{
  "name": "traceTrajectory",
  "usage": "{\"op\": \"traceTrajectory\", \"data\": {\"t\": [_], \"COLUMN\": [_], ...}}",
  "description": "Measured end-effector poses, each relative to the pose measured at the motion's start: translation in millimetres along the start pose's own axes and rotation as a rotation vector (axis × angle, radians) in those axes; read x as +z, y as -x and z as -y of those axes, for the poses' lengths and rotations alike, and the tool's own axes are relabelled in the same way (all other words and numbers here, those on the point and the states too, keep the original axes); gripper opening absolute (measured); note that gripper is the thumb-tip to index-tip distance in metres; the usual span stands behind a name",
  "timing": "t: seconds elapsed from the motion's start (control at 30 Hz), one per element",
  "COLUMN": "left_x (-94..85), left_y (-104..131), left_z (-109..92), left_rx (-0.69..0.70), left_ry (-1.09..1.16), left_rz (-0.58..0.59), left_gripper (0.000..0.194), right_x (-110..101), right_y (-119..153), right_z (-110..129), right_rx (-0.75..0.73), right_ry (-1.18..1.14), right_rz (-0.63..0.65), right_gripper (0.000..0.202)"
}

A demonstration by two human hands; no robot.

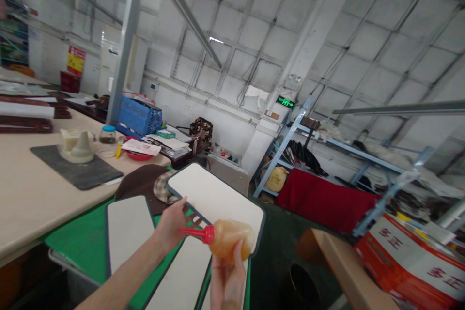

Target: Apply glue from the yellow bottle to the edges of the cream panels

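Observation:
My left hand [173, 225] grips the near left edge of a white rectangular panel [218, 193] with a dark border, which is raised and tilted. In my right hand [230, 266] is a squeeze bottle [232, 238] of amber liquid, lying on its side, its red nozzle pointing left. The bottle hides part of the panel's near corner. Below, another white panel [129, 227] lies on the green surface [80, 235] at the left, and a further one [181, 276] lies beneath my hands.
A beige table [32, 179] at the left holds a tape dispenser [78, 146] on a dark mat, a jar [107, 134] and a blue crate [136, 116]. Shelving [283, 150], a cardboard box [348, 271] and a dark bin [303, 286] are at the right.

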State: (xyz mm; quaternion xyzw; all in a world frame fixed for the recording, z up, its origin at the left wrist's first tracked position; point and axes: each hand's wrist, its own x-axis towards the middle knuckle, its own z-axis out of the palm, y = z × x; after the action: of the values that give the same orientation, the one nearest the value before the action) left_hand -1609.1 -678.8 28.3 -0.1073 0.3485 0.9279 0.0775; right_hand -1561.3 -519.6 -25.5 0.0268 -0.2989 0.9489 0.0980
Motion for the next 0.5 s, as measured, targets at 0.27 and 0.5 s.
{"op": "traceTrajectory", "data": {"t": [0.27,0.5], "left_x": [-65.4,27.1], "left_y": [9.1,-24.0], "left_z": [-48.9,-92.2], "left_rx": [0.452,0.855], "left_ry": [-0.736,-1.772], "left_rz": [-0.219,0.360], "left_gripper": [0.045,0.053], "right_x": [-4.7,8.4], "right_y": [10.5,40.9], "right_z": [38.8,32.0], "right_rx": [0.059,0.130], "right_ry": [-0.011,-0.025], "right_rz": [-0.042,-0.037], "right_gripper": [0.034,0.037]}}
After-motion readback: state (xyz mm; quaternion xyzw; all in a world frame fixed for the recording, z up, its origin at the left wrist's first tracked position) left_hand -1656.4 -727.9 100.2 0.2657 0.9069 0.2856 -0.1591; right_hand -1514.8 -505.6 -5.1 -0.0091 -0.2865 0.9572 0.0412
